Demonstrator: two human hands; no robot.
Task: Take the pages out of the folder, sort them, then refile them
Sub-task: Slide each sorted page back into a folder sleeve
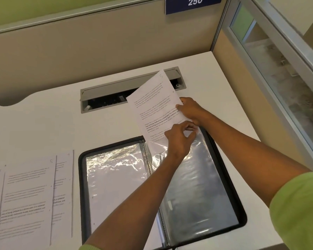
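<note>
A black folder (226,170) with clear plastic sleeves lies open on the white desk. A printed page (155,103) marked 5 sticks up at a tilt out of the top of the right-hand sleeve (197,186), its lower end inside the plastic. My right hand (190,109) grips the page's right edge. My left hand (179,139) pinches the sleeve's top edge over the page's lower part. The left-hand sleeve (114,181) holds a white sheet.
Several printed pages (29,199) lie overlapped in a row on the desk (52,127) at the left. A grey cable slot (116,92) is sunk into the desk behind the folder. Partition walls close the back and right.
</note>
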